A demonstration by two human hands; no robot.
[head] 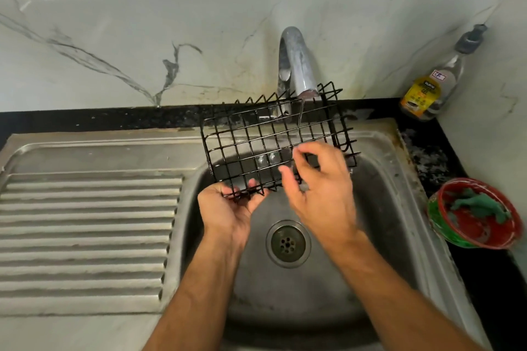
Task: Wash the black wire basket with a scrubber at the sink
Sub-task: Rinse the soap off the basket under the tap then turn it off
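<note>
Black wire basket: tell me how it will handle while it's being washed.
The black wire basket probably stays stiff: its welded grid keeps shape held by one edge in the left hand. Likely light, being mostly open mesh. Under the tap its thin wet wires may slip.

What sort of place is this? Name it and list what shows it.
Most likely a home kitchen sink area. A steel sink with a ribbed drainboard sits under a tap, a dish-gel bottle stands by the marble wall, and a green scrubber lies in a red bowl.
</note>
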